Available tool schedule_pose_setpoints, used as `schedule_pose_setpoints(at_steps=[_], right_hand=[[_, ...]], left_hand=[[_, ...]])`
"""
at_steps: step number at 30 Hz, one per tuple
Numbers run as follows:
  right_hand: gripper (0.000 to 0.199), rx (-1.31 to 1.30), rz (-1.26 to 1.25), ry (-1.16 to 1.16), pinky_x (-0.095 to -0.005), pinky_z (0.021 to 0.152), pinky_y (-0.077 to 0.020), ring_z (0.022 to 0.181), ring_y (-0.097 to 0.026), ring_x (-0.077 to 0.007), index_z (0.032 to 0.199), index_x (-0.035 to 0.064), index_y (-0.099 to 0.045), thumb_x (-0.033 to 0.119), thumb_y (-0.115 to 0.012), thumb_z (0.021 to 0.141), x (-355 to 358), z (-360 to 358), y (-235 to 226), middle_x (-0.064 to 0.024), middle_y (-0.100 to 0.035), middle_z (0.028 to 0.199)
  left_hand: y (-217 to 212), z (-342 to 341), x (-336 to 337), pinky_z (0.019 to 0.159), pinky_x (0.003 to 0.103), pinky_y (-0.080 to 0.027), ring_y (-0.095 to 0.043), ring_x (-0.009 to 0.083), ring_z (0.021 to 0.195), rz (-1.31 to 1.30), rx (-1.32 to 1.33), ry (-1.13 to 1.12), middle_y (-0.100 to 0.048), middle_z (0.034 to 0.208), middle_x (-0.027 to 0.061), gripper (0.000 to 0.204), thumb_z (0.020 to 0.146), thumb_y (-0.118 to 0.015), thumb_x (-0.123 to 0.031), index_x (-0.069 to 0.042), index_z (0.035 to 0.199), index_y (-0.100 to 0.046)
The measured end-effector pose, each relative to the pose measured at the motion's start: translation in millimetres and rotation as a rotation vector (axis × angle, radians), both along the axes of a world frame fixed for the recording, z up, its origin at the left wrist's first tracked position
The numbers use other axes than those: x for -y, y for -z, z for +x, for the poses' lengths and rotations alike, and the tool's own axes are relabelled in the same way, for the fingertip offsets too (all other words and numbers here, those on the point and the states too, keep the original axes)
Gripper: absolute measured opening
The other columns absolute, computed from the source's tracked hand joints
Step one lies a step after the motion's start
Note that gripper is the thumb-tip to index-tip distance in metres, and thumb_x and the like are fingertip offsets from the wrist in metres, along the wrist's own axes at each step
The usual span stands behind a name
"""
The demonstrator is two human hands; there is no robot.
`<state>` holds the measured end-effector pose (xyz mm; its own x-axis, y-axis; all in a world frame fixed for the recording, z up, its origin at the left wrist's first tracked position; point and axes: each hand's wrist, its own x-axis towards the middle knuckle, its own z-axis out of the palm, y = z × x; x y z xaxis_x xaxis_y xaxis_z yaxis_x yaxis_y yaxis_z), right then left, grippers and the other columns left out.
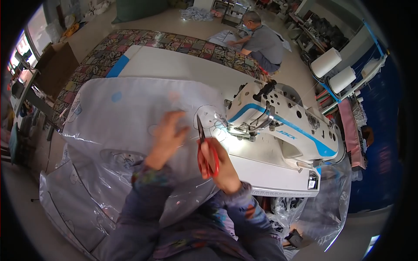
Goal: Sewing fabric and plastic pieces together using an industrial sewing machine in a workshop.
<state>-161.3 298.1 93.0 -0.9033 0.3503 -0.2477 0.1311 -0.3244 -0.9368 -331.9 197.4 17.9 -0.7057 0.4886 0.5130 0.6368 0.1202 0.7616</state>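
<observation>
- I see red-handled scissors (205, 153) beside the white sewing machine (278, 130), which carries a blue stripe.
- Left of the machine, pale sheeting (130, 113) has faint cartoon prints.
- Behind the machine, the rug (174, 45) is multicoloured patchwork.

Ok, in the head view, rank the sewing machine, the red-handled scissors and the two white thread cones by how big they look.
1. Sewing machine, by far the largest.
2. Red-handled scissors, in the right hand; nearness to the camera inflates them.
3. The two white thread cones, upper and lower, look alike, so they are unranked between themselves.
</observation>
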Motion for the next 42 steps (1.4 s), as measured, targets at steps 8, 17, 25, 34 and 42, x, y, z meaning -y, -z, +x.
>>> schedule_pose_setpoints(at_steps=[8,17,25,34,42], right_hand=[[0.037,0.362,0.887,0.069,-0.0307,0.066,-0.0526,0.073,-0.068,-0.0175,0.124,0.0017,-0.052,-0.001,-0.060,0.088,-56.6,134.6,13.4,-0.0136,-0.069,0.086],[0.015,0.472,1.480,0.409,-0.0427,0.075,-0.0507,0.089,-0.064,-0.0344,0.099,0.0054,-0.068,0.011,-0.065,0.085,-70.6,176.3,28.1,-0.0146,-0.066,0.095],[0.079,0.014,0.322,-0.232,-0.0365,0.112,-0.0326,0.139,-0.034,-0.0279,0.151,0.0011,-0.025,0.031,-0.068,0.092,18.6,149.7,136.7,-0.0186,-0.033,0.152],[0.036,-0.008,-0.330,-0.130,-0.0286,0.095,-0.0471,0.106,-0.060,-0.0113,0.123,0.0005,-0.064,0.015,-0.071,0.091,61.2,135.3,130.0,-0.0060,-0.068,0.117],[0.027,0.007,-0.380,-0.116,-0.0273,0.093,-0.0475,0.104,-0.060,-0.0088,0.119,-0.0015,-0.065,0.013,-0.064,0.096,75.8,141.3,100.6,-0.0042,-0.069,0.112]], left_hand=[[60.9,-156.2,322.1,0.097,0.035,-0.044,-0.059,0.0306,0.114,0.205,0.342,-1.000,-0.063,0.117,0.0189,0.058,0.089,-0.070,-0.037,0.002,0.130,-0.056],[34.8,-195.4,408.1,0.064,0.028,-0.044,-0.054,0.0150,0.066,-0.347,0.397,-0.712,-0.059,0.072,0.0050,0.047,0.093,-0.062,-0.043,0.002,0.086,-0.069],[9.7,-293.0,444.3,0.069,0.036,-0.050,-0.061,0.0225,0.082,-0.707,-0.097,-0.370,-0.065,0.096,0.0144,0.024,0.092,-0.059,-0.014,0.000,0.111,-0.063],[133.1,-216.9,448.2,0.087,0.026,-0.048,-0.052,0.0218,0.102,-0.186,0.113,-0.338,-0.047,0.137,0.0141,0.083,0.085,-0.057,0.006,-0.012,0.157,-0.020],[-46.3,-375.3,491.1,0.088,0.032,-0.054,-0.063,0.0257,0.113,-1.712,-0.744,-0.900,-0.053,0.142,0.0081,0.075,0.088,-0.046,0.004,-0.024,0.155,-0.027]])
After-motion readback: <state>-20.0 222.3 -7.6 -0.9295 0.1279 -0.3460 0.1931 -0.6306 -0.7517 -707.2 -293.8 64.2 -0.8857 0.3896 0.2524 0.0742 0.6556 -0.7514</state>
